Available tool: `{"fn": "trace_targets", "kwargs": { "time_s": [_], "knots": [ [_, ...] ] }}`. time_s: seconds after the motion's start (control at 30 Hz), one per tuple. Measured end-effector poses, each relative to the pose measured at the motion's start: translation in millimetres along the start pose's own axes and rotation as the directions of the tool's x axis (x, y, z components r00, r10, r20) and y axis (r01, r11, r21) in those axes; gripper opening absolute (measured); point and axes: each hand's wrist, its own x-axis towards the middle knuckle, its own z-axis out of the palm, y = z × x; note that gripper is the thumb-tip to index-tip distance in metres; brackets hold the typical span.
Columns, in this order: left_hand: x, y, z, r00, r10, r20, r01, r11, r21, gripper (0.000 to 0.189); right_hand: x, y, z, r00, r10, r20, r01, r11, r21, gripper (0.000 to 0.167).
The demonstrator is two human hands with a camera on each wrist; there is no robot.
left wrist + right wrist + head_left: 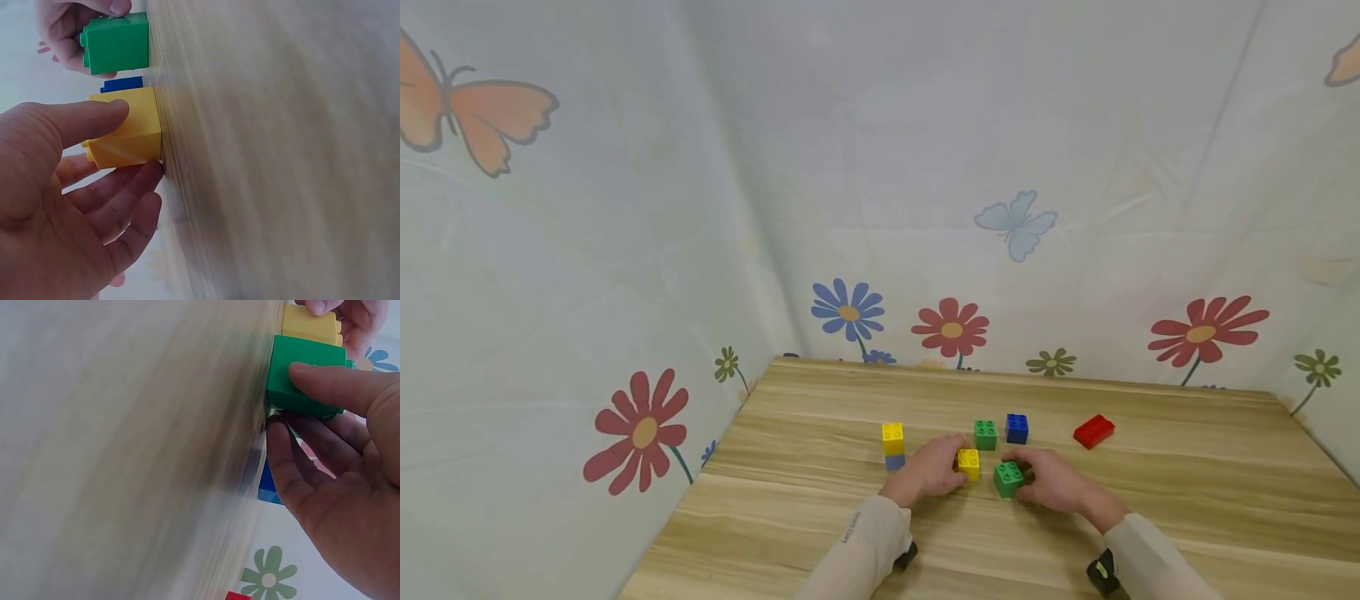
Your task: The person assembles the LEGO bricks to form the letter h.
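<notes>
Between thumb and fingers, my left hand pinches a yellow building block with studs on top. My right hand grips a green building block by its sides, a short gap to the right of the yellow one. Both blocks sit at the tabletop in the wrist views, the left thumb lying across the yellow block and the right thumb across the green block. Just behind them stand another green block and a dark blue block.
Left of the left hand, a yellow block stands on a blue block. A flat red block lies at the right on the wooden table. Behind the table hangs a pale curtain printed with flowers and butterflies.
</notes>
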Motion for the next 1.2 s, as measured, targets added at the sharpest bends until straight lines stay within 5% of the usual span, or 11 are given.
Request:
{"fn": "trace_targets", "kwargs": {
  "time_s": [0.43, 0.83, 1.2],
  "knots": [
    [-1.4, 2.3, -1.1, 1.0, 0.011, 0.004, -0.011, 1.0, -0.01, 0.034, -0.1, -3, -1, 0.997, 0.07, -0.034, -0.07, 0.998, -0.001, 0.036],
    [-4.6, 5.6, -2.2, 1.0, 0.017, 0.001, -0.017, 0.999, -0.038, 0.035, 1.1, 5, -2, 0.998, 0.048, -0.048, -0.049, 0.999, -0.023, 0.039],
    [-2.9, 16.2, -3.3, 0.999, 0.019, -0.04, -0.026, 0.983, -0.183, 0.037, 1.4, 6, -5, 0.996, 0.075, -0.056, -0.074, 0.997, 0.017, 0.041]
  ]
}}
